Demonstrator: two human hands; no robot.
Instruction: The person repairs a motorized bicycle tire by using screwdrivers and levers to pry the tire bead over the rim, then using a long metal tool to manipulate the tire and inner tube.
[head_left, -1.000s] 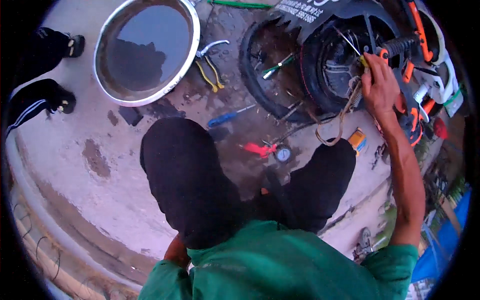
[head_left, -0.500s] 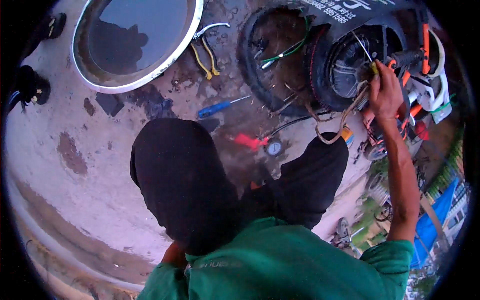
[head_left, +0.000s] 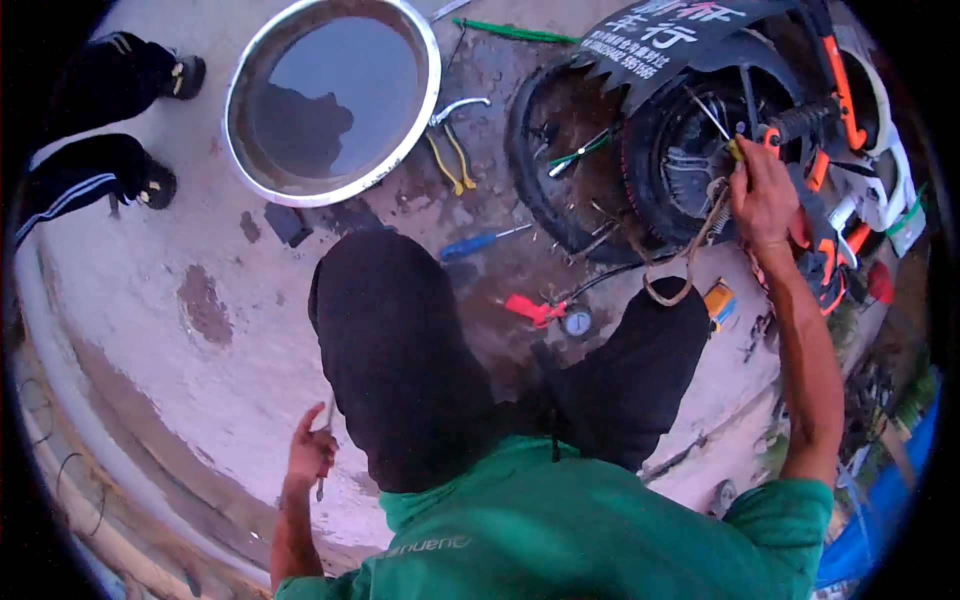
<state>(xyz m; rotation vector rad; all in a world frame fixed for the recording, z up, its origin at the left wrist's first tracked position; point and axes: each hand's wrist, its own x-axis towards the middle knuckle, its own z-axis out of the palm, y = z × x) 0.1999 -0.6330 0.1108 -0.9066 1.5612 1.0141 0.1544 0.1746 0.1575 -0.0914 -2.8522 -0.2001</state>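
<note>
My right hand [head_left: 768, 200] is closed around the yellow handle of a screwdriver [head_left: 712, 112]. The screwdriver's thin shaft points up and left across the black wheel [head_left: 690, 165] of an orange-framed scooter; whether its tip touches the wheel I cannot tell. A brown bent rod [head_left: 690, 262] hangs below this hand, by my right knee. Beside my left thigh, my left hand [head_left: 308, 455] grips a slim metal tool [head_left: 330, 412] with a reddish part at the fingers; its exact kind is unclear. One finger of that hand points outward.
A water-filled basin [head_left: 432, 70] stands at the far left-centre, with yellow-handled pliers [head_left: 450, 158] beside it. On the ground lie a blue screwdriver [head_left: 470, 245], a loose tyre [head_left: 522, 160] and a red inflator with a gauge [head_left: 577, 320]. Another person's legs [head_left: 100, 170] are at far left.
My left hand has come into sight beside my left thigh, holding the slim tool. The whole view has shifted, showing more of the other person's legs. My right hand stays at the wheel.
</note>
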